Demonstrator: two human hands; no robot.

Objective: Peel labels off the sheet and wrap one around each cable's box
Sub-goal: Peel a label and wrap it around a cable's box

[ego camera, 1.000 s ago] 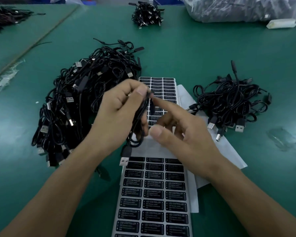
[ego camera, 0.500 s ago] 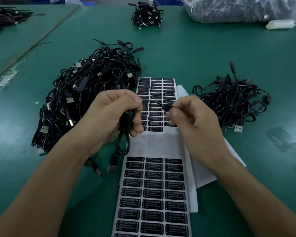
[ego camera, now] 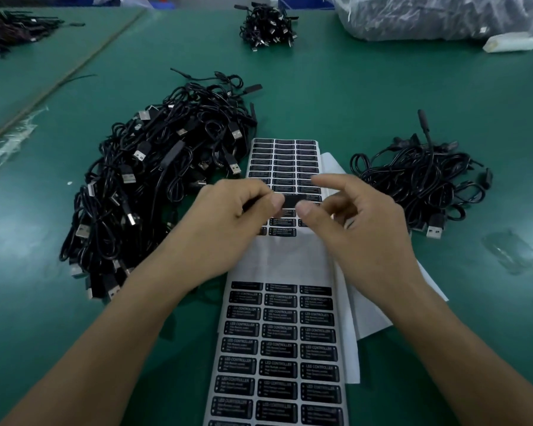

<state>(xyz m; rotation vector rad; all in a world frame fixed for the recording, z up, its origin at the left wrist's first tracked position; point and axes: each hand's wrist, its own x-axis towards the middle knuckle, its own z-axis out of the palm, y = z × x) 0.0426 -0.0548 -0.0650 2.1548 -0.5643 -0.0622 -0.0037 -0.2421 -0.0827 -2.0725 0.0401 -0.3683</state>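
Observation:
My left hand (ego camera: 228, 219) grips a black cable's small box (ego camera: 290, 200) between thumb and curled fingers, low over the far label sheet (ego camera: 285, 156). The rest of that cable is hidden under the hand. My right hand (ego camera: 354, 219) is just right of it. Its thumb tip touches the box's right end, its index finger is lifted clear, and the other fingers curl loosely. A near sheet of black LED CONTROLLER labels (ego camera: 277, 348) lies between my forearms, with bare white backing paper (ego camera: 286, 259) above it.
A big heap of black USB cables (ego camera: 154, 186) lies left of the sheets and a smaller heap (ego camera: 419, 179) lies to the right. At the table's far edge sit a small cable bundle (ego camera: 266, 26), a filled plastic bag (ego camera: 428, 16) and a white packet (ego camera: 511, 43).
Both hands have dropped lower over the far sheet. My right index finger, which pinched the box half a second ago, has lifted off. The hanging cable loop has gone under my left hand.

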